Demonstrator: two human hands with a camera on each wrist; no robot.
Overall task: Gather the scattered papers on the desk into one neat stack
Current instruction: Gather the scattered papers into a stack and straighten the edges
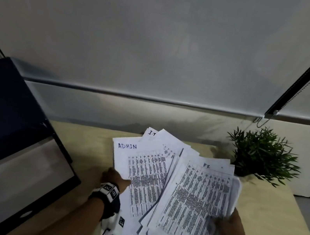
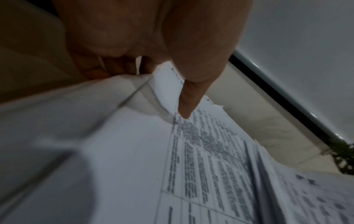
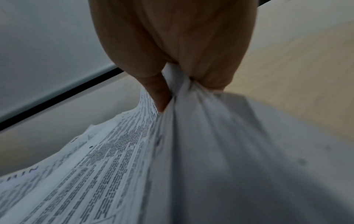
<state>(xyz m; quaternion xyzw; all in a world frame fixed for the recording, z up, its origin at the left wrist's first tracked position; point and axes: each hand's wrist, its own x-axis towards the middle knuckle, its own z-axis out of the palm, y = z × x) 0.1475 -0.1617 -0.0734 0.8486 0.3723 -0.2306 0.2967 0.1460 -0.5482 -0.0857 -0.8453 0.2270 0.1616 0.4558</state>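
A loose, fanned pile of printed papers [image 1: 179,187] with tables lies between my hands over the wooden desk [image 1: 91,147]. The top left sheet reads "ADMIN" [image 1: 127,146]; another reads "HR". My left hand [image 1: 114,177] grips the pile's left edge, thumb on top of the papers [image 2: 201,151]. My right hand [image 1: 235,221] pinches the right edge of the papers [image 3: 172,151], bunching the sheets between thumb and fingers [image 3: 159,92]. The sheets are uneven, with edges sticking out at the far end.
An open laptop [image 1: 7,133] stands at the left of the desk. A small green potted plant [image 1: 261,153] sits at the back right, close to the papers. A grey partition wall [image 1: 160,56] runs behind. The desk's right edge lies near my right wrist.
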